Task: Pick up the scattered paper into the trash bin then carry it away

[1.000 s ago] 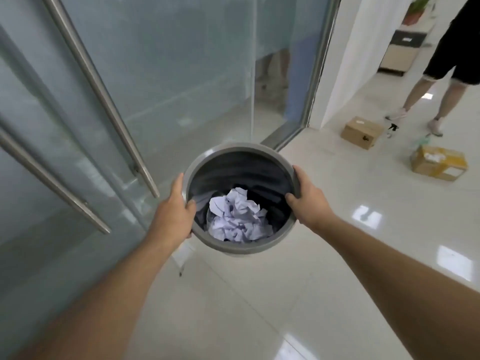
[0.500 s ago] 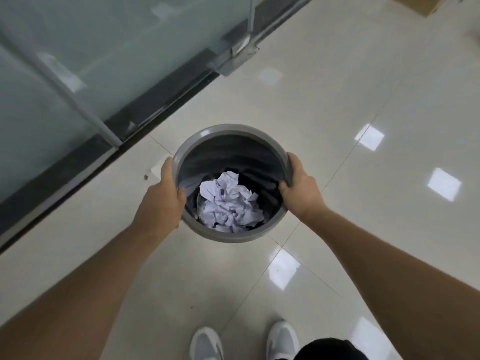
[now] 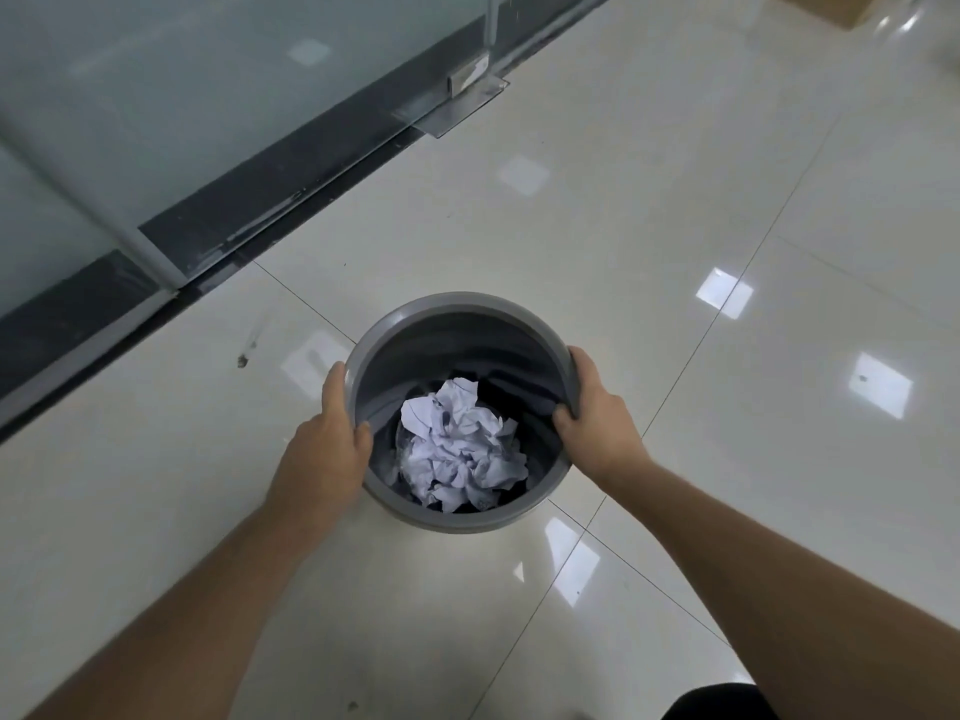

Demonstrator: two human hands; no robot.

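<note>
Both hands grip bin (image 3: 470, 521) rim: left hand (image 3: 324, 449) at nine o'clock, right hand (image 3: 597, 418) at three. Crumpled paper (image 3: 460, 449) inside. Risk: a tilt spills the paper; glossy floor (image 3: 675, 200) looks slippery.

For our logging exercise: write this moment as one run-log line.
stage: carrying | left hand: grip on trash bin rim | right hand: grip on rim | crumpled paper: inside bin | nearby: glass door
</note>
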